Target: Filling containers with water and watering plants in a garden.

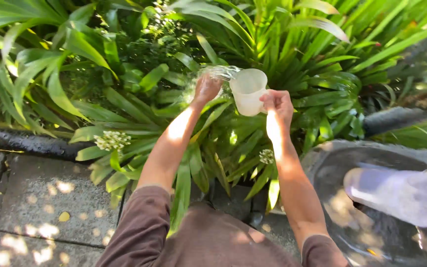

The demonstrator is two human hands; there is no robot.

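My right hand grips the handle of a white plastic jug, tilted to the left over the plants. Water streams from its rim onto my left hand, which is held up beside the jug with its fingers loosely curled and nothing in it. Both arms reach out over long green leaves. Brown sleeves cover my upper arms.
A dark stone basin sits at the lower right with a pale bucket lying in it. White flower clusters grow at the bed's dark kerb. Grey paving slabs lie at the lower left.
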